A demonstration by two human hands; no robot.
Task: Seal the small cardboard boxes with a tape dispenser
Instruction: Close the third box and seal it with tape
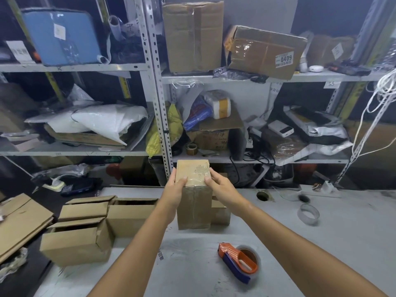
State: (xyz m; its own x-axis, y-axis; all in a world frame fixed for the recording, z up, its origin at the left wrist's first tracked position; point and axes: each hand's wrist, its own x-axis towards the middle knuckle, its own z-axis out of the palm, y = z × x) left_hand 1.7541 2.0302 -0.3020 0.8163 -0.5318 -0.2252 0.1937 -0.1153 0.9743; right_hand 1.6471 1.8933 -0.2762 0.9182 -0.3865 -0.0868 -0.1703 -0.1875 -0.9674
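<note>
I hold a small cardboard box [194,202] upright above the grey table, clear tape running over its top and down its front. My left hand [174,190] grips its left side with the thumb on top. My right hand [218,186] grips the right side, fingers on the top edge. The orange and blue tape dispenser [237,261] lies on the table at the front right, apart from both hands. Three open small boxes [77,241] [85,207] [130,215] stand at the left. Another box [220,213] sits partly hidden behind the held one.
Flattened cardboard [19,221] lies at the far left. A roll of clear tape [308,214] rests on the table [321,254] at the right, near two cable holes. Metal shelving [158,108] crowded with boxes and bags stands right behind the table.
</note>
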